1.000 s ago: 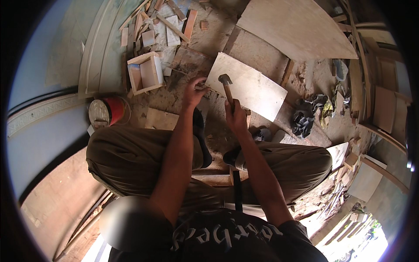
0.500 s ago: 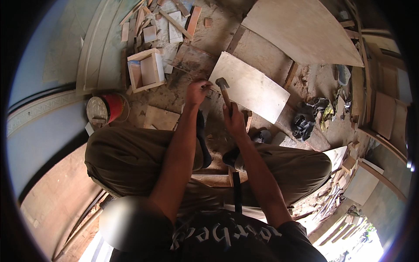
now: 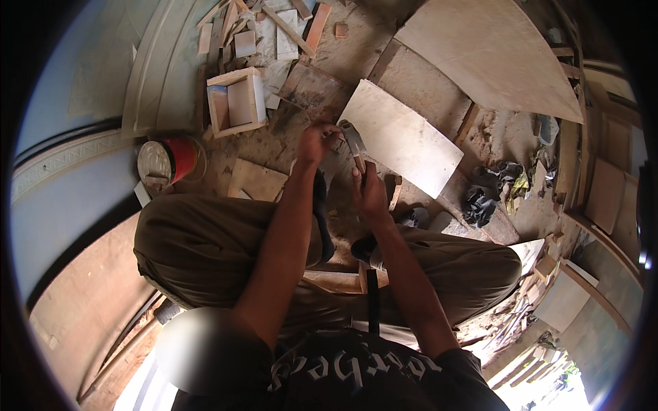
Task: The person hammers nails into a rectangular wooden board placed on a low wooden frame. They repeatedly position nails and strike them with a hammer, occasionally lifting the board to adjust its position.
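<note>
My right hand (image 3: 371,195) is wrapped round the handle of a hammer (image 3: 354,142), whose head points away from me. Close to the left of the hammer head, my left hand (image 3: 317,144) has its fingers pinched together. Anything held in that pinch is too small to make out. A pale rectangular board (image 3: 404,137) lies just beyond and to the right of both hands, its near left edge by the hammer head. Both hands are above the gap between my bent knees.
A small open wooden box (image 3: 236,103) stands at the far left, near several wood offcuts (image 3: 288,34). Nearer is a red and white bucket (image 3: 171,163). A large plywood sheet (image 3: 490,55) lies at the far right. Dark crumpled material (image 3: 483,204) lies to the right.
The hammer has turned in my right hand, so its head sits at a different angle beside my left fingers. My left hand stays pinched. The whole view has shifted slightly.
</note>
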{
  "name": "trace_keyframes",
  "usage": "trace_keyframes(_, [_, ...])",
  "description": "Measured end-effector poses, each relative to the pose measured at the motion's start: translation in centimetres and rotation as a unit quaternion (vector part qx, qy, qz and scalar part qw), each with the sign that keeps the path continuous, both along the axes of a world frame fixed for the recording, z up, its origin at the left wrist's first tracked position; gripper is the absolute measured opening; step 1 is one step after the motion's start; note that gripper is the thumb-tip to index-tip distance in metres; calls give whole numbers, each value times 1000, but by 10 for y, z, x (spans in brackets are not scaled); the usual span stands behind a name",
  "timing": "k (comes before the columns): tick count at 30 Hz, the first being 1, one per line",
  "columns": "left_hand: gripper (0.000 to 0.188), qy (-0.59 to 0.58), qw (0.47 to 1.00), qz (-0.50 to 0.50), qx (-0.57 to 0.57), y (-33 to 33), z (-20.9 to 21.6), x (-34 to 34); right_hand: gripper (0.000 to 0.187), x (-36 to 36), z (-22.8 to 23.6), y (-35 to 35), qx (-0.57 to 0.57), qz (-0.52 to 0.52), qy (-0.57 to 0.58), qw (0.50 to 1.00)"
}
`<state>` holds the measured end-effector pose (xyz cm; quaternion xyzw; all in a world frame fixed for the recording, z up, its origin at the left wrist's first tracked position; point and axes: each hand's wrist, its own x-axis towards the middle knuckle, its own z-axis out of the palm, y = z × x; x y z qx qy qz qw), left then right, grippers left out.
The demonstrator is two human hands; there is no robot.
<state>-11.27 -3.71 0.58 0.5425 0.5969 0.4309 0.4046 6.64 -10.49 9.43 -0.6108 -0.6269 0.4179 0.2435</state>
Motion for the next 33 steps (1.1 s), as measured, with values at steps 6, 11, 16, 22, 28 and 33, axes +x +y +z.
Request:
trace_keyframes(6, [15,21,1000,2,16,0,-4,-2,22,1,-10,-5,-25,-11,-42,999])
trace_keyframes(11, [13,5,1000,1,7,0,2,0,23,4,-10,-6,12,-3,-13,1000])
trace_keyframes(16, [14,14,1000,0,9,-2,-5,-4,23,4,-18,-10,-14,-22,-30,999])
trace_keyframes(22, [15,-25,998,-8,-49,1,-1,1,24,12,-25,-10,45,-4,-21,999])
trace_keyframes(28, [28,-79,977,152,-125,30,-25,-6,28,1,-10,-5,47,-43,8,998])
trace_keyframes(33, [49,194,972,133,2,78,-15,9,32,6,2,-12,-113,-67,45,990])
